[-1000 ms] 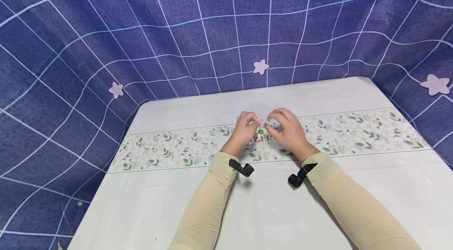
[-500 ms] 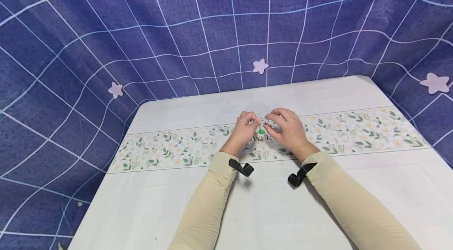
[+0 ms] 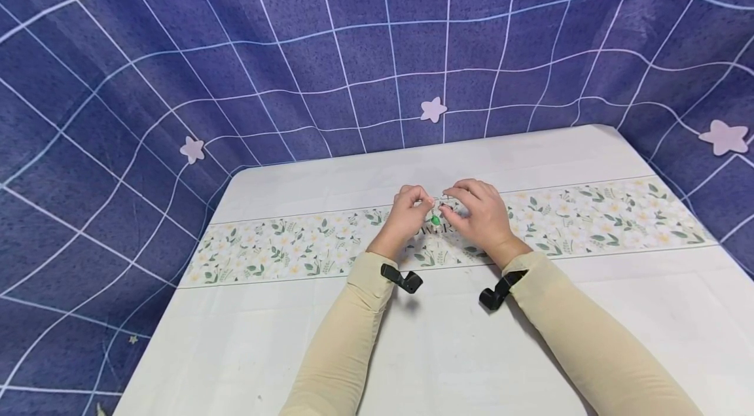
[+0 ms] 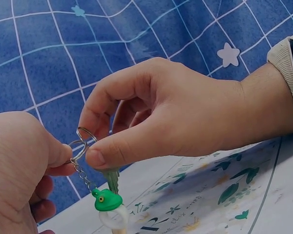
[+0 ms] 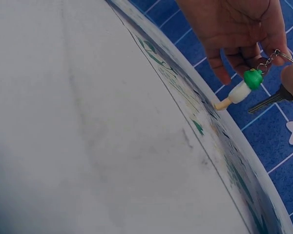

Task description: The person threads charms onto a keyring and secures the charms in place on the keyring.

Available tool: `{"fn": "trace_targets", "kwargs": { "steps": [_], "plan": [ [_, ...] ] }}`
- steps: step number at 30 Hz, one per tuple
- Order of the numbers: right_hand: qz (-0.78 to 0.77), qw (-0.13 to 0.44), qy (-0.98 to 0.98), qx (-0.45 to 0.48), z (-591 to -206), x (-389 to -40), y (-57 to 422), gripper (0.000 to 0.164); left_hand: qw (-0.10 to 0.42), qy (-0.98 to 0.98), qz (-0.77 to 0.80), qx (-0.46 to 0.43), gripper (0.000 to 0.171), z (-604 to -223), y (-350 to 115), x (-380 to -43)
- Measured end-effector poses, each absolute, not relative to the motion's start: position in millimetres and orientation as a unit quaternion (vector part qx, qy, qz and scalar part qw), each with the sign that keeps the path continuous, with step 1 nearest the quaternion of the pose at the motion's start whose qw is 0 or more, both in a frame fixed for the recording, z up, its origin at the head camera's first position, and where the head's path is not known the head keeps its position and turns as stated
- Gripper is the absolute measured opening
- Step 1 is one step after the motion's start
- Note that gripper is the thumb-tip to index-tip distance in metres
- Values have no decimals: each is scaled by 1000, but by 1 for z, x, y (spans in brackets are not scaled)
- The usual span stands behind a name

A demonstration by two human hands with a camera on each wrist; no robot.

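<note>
Above the middle of the table, my left hand (image 3: 406, 214) pinches a metal key ring (image 4: 78, 152) between thumb and fingertips. From that ring a short chain (image 4: 83, 175) hangs, carrying a charm with a green frog head (image 4: 109, 200), white below and a pale yellow tip (image 5: 222, 104). Facing it from the right, my right hand (image 3: 480, 214) holds a key (image 5: 268, 102) with thumb and fingers; its dark head is partly hidden by the thumb. A thin wire loop (image 4: 88, 132) stands at the right fingertips, against the ring. Whether key and ring are joined I cannot tell.
Both hands are over a white tablecloth (image 3: 436, 350) with a printed floral band (image 3: 612, 216). Behind the table hangs a blue curtain (image 3: 330, 63) with white grid lines and stars. Each wrist wears a black strap mount (image 3: 402, 278).
Both hands stay almost in place, the right fingers shifting slightly near the ring. The frog charm swings and turns a little below the left hand.
</note>
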State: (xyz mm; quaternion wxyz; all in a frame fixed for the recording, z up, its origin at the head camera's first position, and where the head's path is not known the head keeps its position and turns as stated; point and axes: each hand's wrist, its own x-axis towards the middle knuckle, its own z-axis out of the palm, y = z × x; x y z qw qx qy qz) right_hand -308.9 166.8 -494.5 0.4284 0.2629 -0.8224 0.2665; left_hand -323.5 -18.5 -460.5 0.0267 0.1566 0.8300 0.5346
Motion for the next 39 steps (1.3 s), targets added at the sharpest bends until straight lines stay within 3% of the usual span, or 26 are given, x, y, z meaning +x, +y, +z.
{"fn": "trace_targets", "kwargs": {
  "steps": [14, 26, 34, 39],
  "plan": [
    [263, 421, -827, 264, -496, -310, 167, 30, 32, 826, 539, 163, 27, -460, -20, -324],
    [289, 412, -822, 267, -498, -311, 166, 35, 6, 824, 542, 166, 25, -460, -18, -324],
    [318, 372, -834, 254, -499, -311, 165, 43, -3, 815, 553, 173, 25, -454, -18, -323],
    [333, 342, -841, 255, -500, -311, 165, 32, -7, 815, 552, 176, 25, -452, -19, -322]
  ]
}}
